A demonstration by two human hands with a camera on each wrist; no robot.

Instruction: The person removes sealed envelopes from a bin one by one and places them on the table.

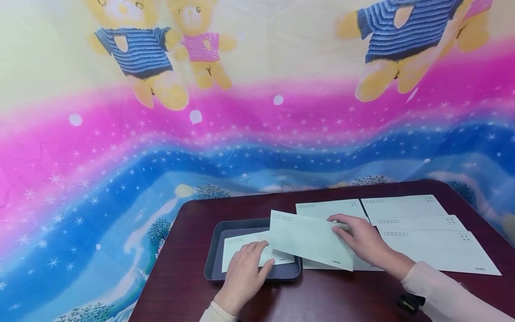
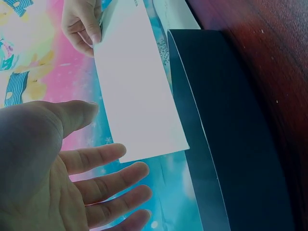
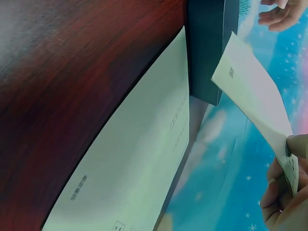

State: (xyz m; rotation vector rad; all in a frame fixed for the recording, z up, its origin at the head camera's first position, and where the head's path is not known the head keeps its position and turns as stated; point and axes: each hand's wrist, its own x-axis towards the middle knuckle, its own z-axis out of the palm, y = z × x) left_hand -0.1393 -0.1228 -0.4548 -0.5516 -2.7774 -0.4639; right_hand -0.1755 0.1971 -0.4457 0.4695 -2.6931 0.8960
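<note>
My right hand (image 1: 359,236) pinches an envelope (image 1: 307,237) by its right end, thumb on one face and fingers on the other. The envelope is lifted and tilted, its left end over the right edge of a dark grey tray (image 1: 213,273). Another envelope (image 1: 237,255) lies inside that tray. My left hand (image 1: 246,268) hovers over the tray's front, fingers spread and relaxed. In the left wrist view its fingertips (image 2: 139,169) are near the held envelope's free end; whether they touch it I cannot tell.
Right of the tray several white envelopes (image 1: 438,252) lie partly overlapping on the dark red wooden table (image 1: 322,299). One (image 1: 334,208) sits behind the held envelope. A printed cloth (image 1: 257,120) with bears hangs behind the table. A small black object (image 1: 411,302) is at the right sleeve.
</note>
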